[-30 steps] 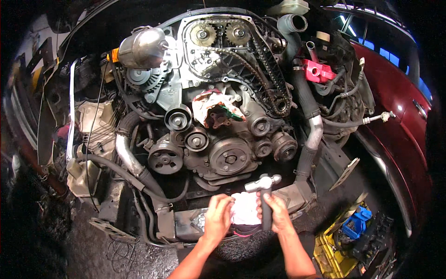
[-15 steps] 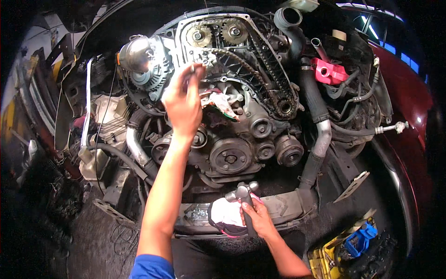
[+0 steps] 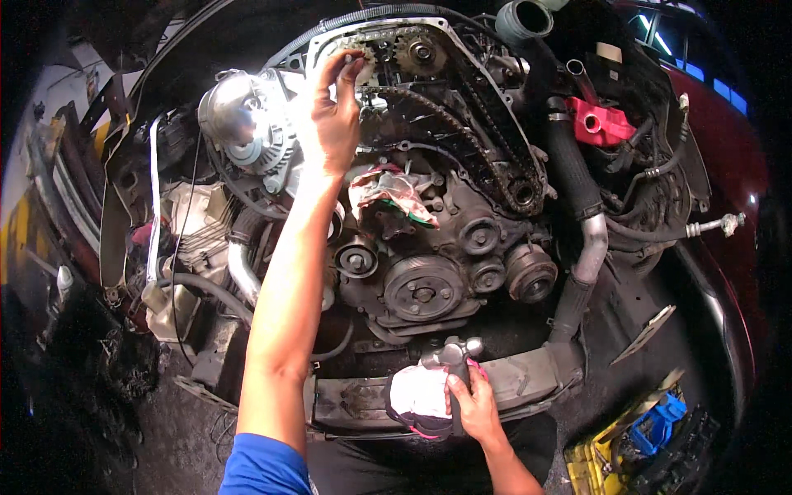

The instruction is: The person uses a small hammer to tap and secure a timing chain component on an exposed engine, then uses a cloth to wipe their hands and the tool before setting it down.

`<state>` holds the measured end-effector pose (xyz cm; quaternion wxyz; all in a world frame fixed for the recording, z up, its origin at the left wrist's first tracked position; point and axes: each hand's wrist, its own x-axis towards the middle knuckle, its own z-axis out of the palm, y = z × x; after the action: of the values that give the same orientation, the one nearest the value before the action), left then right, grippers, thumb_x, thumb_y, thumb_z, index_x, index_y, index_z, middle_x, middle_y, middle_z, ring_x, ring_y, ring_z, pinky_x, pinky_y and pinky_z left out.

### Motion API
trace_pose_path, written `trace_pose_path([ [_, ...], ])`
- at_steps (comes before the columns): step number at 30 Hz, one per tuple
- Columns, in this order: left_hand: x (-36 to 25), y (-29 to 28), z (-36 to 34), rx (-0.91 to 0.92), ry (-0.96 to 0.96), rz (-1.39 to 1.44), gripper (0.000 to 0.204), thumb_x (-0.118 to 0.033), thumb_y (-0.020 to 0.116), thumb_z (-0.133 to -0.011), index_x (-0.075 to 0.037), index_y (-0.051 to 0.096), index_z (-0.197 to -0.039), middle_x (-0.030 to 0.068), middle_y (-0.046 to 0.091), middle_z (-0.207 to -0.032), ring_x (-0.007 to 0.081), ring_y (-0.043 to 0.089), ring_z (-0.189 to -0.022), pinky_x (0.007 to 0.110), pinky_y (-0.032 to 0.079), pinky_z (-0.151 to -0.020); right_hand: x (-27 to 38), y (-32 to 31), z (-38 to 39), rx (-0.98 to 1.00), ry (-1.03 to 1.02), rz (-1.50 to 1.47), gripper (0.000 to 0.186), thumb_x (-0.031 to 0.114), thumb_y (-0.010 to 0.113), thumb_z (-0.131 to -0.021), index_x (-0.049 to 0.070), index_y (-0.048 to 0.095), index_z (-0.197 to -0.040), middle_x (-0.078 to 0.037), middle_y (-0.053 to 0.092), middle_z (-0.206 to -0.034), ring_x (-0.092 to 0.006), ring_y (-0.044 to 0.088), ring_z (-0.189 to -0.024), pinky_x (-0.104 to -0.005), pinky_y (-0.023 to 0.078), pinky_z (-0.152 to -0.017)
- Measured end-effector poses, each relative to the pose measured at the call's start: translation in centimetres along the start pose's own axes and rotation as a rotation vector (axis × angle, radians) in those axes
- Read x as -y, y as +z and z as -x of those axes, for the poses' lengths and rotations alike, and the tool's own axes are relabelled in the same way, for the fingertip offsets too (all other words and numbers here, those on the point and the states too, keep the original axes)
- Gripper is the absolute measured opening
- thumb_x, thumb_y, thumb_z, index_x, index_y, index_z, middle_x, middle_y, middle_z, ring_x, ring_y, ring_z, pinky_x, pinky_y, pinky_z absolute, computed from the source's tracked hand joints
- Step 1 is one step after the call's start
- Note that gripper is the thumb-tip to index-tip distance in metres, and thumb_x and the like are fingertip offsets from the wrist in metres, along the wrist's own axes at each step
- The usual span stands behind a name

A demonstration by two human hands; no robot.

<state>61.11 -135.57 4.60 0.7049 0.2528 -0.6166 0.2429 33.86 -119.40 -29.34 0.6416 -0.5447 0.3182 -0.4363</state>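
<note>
Engine of greasy grey metal (image 3: pixel 452 194) fills the middle in front of me, its lower edge parted from the crossbeam by a dark gap. Along my right curves a glossy dark red car body panel (image 3: pixel 722 206), well apart from both my hands. The long, dull grey metal crossbeam (image 3: pixel 532 375) runs between me and the gap. High on the engine, a tall, pale-rimmed metal chain housing (image 3: pixel 450 33) faces me, its rim bounding the room around my left fingers. Low on my right lies a straight-edged yellow tray (image 3: pixel 587 469), beyond the crossbeam's end. A rounded, shiny silver metal shell (image 3: pixel 233 107) sits near my left hand, on its left; more room opens rightward, across the dark recess.

My left hand (image 3: pixel 334 132) is raised, fingers bent, thumb near forefinger; I cannot tell whether they pinch something small. My right hand (image 3: pixel 477 406) wraps the black handle of a grey metal, ball-ended hammer (image 3: pixel 452 353), over the crossbeam; its head shows past the far edge, against the gap. Just left of the handle, a white cloth bundle edged in black and pink (image 3: pixel 419 392) lies on the crossbeam. Of 2 toothed metal wheels (image 3: pixel 422 53), my left fingertips mostly cover the left.
</note>
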Motion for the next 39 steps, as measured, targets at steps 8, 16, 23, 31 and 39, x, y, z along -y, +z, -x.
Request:
trace_pose_path([
  [8, 2.2, -0.3, -0.9, 0.066, 0.113, -0.091, 0.028, 0.0, 0.063, -0.1, -0.011, 0.068, -0.125, 0.0081, 0.076, -0.112, 0.0162, 0.073, -0.103, 0.029, 0.054, -0.091, 0.0, 0.7, 0.3, -0.073, 0.012, -0.011, 0.033, 0.027, 0.064, -0.105, 0.003, 0.057, -0.126, -0.001, 0.061, -0.083, -0.0094, 0.059, -0.065, -0.0273, 0.052, -0.058],
  [16, 2.3, -0.9, -1.2, 0.085, 0.228, -0.169, 0.034, 0.004, 0.064, -0.097, -0.013, 0.066, -0.127, 0.0071, 0.075, -0.109, 0.016, 0.073, -0.101, 0.028, 0.054, -0.09, 0.4, 1.1, 0.3, -0.09, 0.007, -0.005, 0.031, 0.029, 0.065, -0.104, 0.002, 0.058, -0.118, -0.001, 0.061, -0.082, -0.0096, 0.06, -0.065, -0.0271, 0.052, -0.058],
  [23, 2.5, -1.0, -1.3, 0.095, 0.193, -0.15, 0.026, -0.002, 0.065, -0.098, -0.012, 0.069, -0.122, 0.0094, 0.075, -0.108, 0.0215, 0.074, -0.098, 0.031, 0.055, -0.088, 0.3, 1.1, 0.4, -0.11, -0.014, 0.052, 0.033, 0.029, 0.064, -0.105, 0.001, 0.058, -0.12, -0.002, 0.062, -0.082, -0.01, 0.061, -0.066, -0.0275, 0.053, -0.058],
  [31, 3.6, -1.3, -2.1, 0.136, 0.344, -0.216, 0.028, -0.004, 0.067, -0.096, -0.011, 0.069, -0.123, 0.0118, 0.075, -0.109, 0.0289, 0.074, -0.096, 0.035, 0.056, -0.084, 0.4, 1.4, 0.9, -0.143, -0.043, 0.106, 0.038, 0.027, 0.065, -0.103, -0.001, 0.057, -0.127, -0.002, 0.062, -0.081, -0.0097, 0.06, -0.066, -0.0282, 0.053, -0.059],
  [39, 4.2, -0.8, -2.6, 0.097, 0.327, -0.269, 0.027, -0.011, 0.07, -0.097, -0.014, 0.069, -0.124, 0.0102, 0.075, -0.092, 0.0284, 0.073, -0.079, 0.038, 0.056, -0.071, 1.1, 2.2, 1.6, -0.188, -0.033, 0.223, 0.048, 0.032, 0.066, -0.102, -0.003, 0.056, -0.133, -0.001, 0.062, -0.08, -0.0098, 0.059, -0.066, -0.0278, 0.05, -0.058],
])
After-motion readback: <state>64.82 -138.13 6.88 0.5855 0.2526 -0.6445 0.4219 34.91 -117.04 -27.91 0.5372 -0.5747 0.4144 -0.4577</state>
